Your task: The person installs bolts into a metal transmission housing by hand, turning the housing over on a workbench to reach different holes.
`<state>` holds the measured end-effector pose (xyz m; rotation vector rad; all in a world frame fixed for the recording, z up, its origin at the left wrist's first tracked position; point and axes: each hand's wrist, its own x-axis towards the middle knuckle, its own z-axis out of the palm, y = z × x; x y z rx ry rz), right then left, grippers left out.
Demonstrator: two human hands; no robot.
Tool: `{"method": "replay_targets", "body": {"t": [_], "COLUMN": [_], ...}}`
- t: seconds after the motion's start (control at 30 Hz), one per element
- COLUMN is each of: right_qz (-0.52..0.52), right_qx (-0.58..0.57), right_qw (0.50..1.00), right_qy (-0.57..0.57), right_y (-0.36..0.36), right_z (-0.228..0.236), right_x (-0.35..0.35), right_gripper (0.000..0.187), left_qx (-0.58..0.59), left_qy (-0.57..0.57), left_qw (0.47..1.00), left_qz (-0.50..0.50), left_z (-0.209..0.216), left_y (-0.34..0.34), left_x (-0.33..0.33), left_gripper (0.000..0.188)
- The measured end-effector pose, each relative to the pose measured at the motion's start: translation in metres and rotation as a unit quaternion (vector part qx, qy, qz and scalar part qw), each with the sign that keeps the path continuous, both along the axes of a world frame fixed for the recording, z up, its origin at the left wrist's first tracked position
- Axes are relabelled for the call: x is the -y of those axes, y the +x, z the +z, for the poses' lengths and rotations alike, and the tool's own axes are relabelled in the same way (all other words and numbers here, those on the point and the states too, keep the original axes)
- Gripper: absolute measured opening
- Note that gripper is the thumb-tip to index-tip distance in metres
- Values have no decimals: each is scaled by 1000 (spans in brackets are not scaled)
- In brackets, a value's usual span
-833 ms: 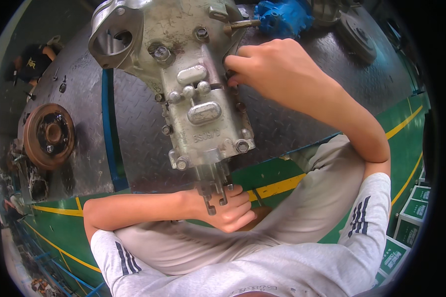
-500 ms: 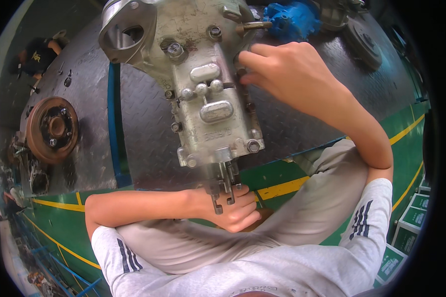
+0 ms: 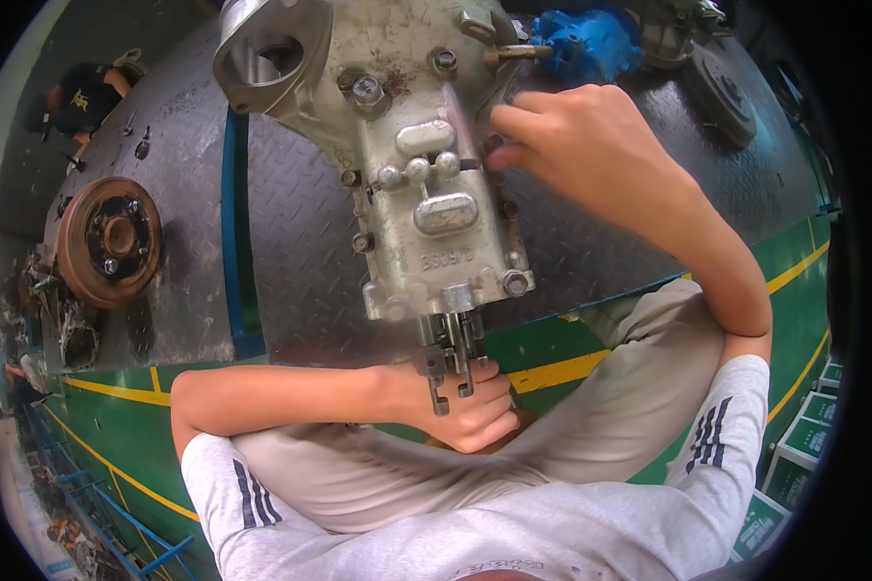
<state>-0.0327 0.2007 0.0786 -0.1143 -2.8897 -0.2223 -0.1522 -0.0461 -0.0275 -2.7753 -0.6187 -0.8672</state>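
A worn metal gearbox housing (image 3: 426, 232) lies on the dark table, with bolts along its edges. From its near end, slotted metal rods (image 3: 451, 363) stick out over the table edge. My left hand (image 3: 473, 412) is closed just below and behind these rods, its fingers curled; the rods cover part of it, and its grip is hidden. My right hand (image 3: 581, 136) is at the housing's right side, near the side bolts (image 3: 499, 155). Its thumb and fingers are bent together, and what lies between them is too small or hidden to make out.
A rusty brake drum (image 3: 111, 242) sits at the left on the checker-plate table (image 3: 300, 261). Farther back at the right are a blue casting (image 3: 591, 46) and a dark disc (image 3: 725, 97). Another person (image 3: 87, 97) is at the far left. Green boxes (image 3: 790, 455) stand at the right.
The housing and table appear slightly farther right in the picture. My right hand has shifted right along with the housing; my left hand stays closed below the rods.
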Motion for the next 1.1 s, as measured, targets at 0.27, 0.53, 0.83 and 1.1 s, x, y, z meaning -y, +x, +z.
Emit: {"method": "replay_targets", "body": {"t": [0.27, 0.53, 0.83, 1.1], "right_qz": [-5, -3, 4, -7], "right_qx": [-17, -34, -49, -84], "right_qw": [1000, 999, 998, 996], "right_qy": [-9, -23, -44, -34], "right_y": [-2, -2, -4, -3], "right_z": [6, 7, 2, 2], "right_x": [3, 7, 9, 6], "right_gripper": [18, 18, 18, 18], "left_qx": [-3, -4, -5, -13], "left_qy": [-6, -14, 1, -14], "left_qw": [1000, 1000, 1000, 1000], "left_qz": [-5, -13, -3, -8], "left_z": [0, 0, -1, 0], "left_y": [-2, -2, -2, -3], "left_x": [0, 0, 1, 1], "left_gripper": [39, 37, 36, 34]}}
